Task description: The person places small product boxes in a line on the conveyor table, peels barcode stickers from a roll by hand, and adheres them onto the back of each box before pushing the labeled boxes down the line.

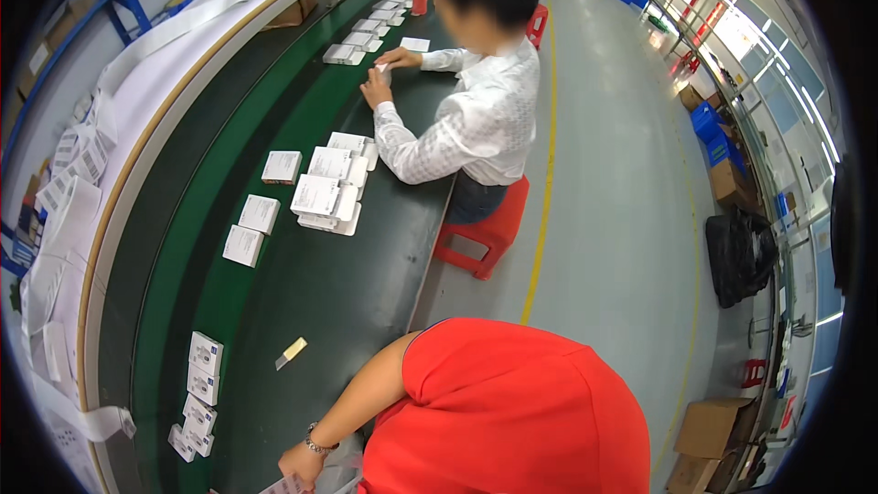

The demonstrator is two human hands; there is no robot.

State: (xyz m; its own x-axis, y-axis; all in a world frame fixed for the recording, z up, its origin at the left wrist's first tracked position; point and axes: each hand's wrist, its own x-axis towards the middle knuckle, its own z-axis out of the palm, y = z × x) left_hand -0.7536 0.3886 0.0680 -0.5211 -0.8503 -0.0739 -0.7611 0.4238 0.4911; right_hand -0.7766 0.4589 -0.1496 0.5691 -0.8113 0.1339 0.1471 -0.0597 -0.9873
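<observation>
Your right hand (304, 465), a bracelet (320, 444) at its wrist, is at the lower edge, its fingers at a white printed piece (283, 486) cut off by the frame; you cannot tell whether they are clamped on it. Clear plastic (343, 474) lies just beside that hand. Farther up your dark work surface (357, 256) rests a yellow-and-grey item (292, 354), with a row of small white boxes (203, 382) to its left. Beyond, a white-sleeved co-worker (485, 110) sits on a red stool (489, 229), near stacked white cartons (320, 194).
</observation>
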